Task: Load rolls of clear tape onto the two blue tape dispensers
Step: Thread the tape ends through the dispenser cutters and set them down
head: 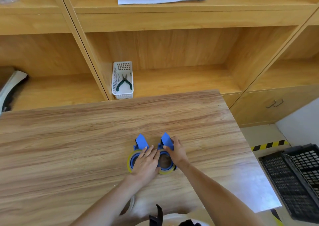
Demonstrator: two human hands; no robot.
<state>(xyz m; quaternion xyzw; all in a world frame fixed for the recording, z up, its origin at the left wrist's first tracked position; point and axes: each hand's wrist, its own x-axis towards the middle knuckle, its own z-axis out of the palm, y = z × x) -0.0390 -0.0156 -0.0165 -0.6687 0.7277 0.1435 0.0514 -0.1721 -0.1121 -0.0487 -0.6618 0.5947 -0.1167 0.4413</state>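
No readable text, labels, brands or numbers anywhere

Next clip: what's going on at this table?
A person is working on two blue tape dispensers side by side on a wooden table. The left hand lies flat over the left dispenser; the right hand holds the right dispenser by its upper part. A roll of clear tape already sits on each. A white basket with pliers stands on the shelf behind.
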